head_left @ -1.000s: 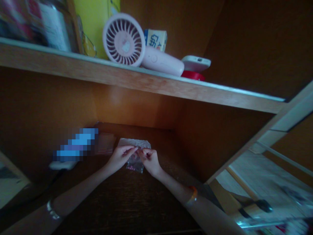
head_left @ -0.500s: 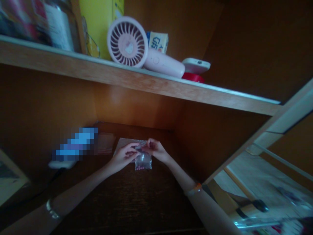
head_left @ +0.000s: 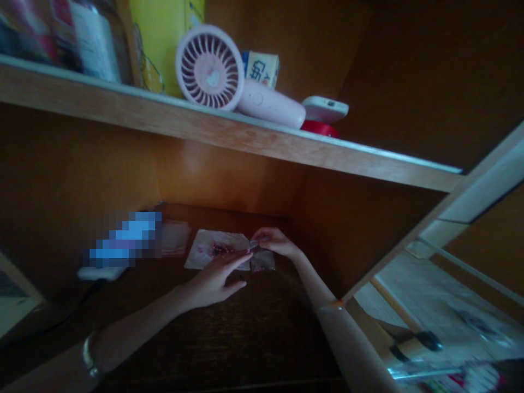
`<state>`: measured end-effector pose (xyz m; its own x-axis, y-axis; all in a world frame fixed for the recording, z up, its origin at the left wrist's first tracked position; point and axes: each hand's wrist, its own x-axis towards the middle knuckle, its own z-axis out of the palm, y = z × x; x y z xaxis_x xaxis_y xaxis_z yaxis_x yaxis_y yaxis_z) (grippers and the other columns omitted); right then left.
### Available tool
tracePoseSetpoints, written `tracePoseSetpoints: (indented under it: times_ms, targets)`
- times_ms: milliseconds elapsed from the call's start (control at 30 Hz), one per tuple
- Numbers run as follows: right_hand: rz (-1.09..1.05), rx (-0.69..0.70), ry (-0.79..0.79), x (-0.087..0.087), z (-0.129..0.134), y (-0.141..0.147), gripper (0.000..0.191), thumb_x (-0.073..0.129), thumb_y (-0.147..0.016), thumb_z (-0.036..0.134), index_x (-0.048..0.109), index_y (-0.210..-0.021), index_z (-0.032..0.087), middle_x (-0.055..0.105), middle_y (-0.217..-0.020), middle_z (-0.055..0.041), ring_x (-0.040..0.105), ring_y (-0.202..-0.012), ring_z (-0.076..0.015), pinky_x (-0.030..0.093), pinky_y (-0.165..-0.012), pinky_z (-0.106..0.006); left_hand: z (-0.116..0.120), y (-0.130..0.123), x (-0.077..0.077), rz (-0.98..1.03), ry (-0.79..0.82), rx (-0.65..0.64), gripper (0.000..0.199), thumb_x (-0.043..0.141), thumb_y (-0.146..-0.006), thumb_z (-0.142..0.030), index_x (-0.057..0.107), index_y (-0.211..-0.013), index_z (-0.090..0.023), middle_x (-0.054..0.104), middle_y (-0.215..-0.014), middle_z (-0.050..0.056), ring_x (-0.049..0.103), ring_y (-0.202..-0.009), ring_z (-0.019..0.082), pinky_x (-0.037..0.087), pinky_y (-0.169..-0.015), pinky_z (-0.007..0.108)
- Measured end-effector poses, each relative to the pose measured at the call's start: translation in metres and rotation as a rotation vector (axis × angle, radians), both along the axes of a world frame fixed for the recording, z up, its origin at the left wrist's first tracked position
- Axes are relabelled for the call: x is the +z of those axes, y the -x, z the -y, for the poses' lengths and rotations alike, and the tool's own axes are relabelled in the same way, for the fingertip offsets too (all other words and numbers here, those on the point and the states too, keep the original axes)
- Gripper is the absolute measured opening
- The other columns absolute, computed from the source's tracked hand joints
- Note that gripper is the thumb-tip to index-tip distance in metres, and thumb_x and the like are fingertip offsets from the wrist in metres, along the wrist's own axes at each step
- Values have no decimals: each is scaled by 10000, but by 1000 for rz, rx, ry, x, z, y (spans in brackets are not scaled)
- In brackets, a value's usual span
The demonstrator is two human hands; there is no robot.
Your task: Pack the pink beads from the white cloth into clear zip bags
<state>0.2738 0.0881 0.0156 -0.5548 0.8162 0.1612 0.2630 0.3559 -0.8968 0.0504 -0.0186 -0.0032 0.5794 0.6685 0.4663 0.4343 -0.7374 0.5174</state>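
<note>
A small clear bag (head_left: 263, 262) with a few pink beads at its bottom hangs from my right hand (head_left: 275, 242), whose fingers pinch its top edge. My left hand (head_left: 215, 281) has its thumb spread away from its fingers, and its fingertips reach the left side of the bag's opening. Behind my left hand lies a white sheet (head_left: 196, 256) with a pile of pink and dark red beads (head_left: 221, 249) on it. The hand covers the sheet's front part.
Left of the sheet lie flat clear bags (head_left: 175, 238) and a blurred-out device (head_left: 126, 240). A shelf (head_left: 229, 136) crosses above, bearing a pink fan (head_left: 210, 68), a small box (head_left: 263, 68), a white device (head_left: 326, 109) and a yellow box (head_left: 158, 43).
My right hand and the bag have moved right. My left hand has turned and its thumb has spread from its fingers. The bead pile on the sheet has come into view.
</note>
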Motion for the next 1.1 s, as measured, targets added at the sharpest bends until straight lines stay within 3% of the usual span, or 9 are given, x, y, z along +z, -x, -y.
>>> tracePoseSetpoints:
  times_ms: [267,500,700,800,967,1100]
  targets:
    - [13,-329,-152,-26,-15,0,144,562,-634,65,621,-743,139,652,-733,-13,602,-691,-127,465,-676,-262,9,-5,3,-202,-8,-27,419,533,-861,-351,508,-1266,-245,489,-1346,77,429,-1254,248,339,-1054,486]
    - [52,-384,-221,-44,-15,9,317,518,-650,-5,604,-900,170,658,-823,-13,618,-773,-131,478,-759,-285,9,-1,3,-266,-15,-26,371,500,-879,-363,545,-1224,-236,524,-1315,68,460,-1225,246,336,-1045,482]
    - [356,-526,-404,-40,-10,9,355,586,-680,41,605,-989,214,649,-983,-36,599,-928,-173,454,-839,-323,2,4,3,-242,-145,14,277,496,-888,-313,598,-1138,-251,583,-1243,35,492,-1185,211,341,-1032,441]
    - [493,-574,-494,-36,-6,10,326,607,-696,90,617,-998,213,631,-1019,-51,563,-994,-204,420,-880,-359,-4,10,8,-234,-236,139,237,468,-900,-274,617,-1083,-255,621,-1183,18,534,-1121,198,347,-1006,437]
    - [530,-579,-545,-29,2,14,263,581,-723,90,635,-955,202,636,-994,-46,561,-967,-207,401,-873,-359,-24,37,16,-362,-338,474,262,421,-879,-177,611,-1059,-192,653,-1094,62,574,-1010,235,364,-942,449]
    - [492,-592,-591,-25,7,18,214,550,-752,89,641,-914,196,641,-967,-48,564,-943,-208,392,-849,-358,-42,70,17,-553,-229,791,302,414,-818,-123,605,-1052,-112,624,-1114,159,547,-1055,306,347,-933,484]
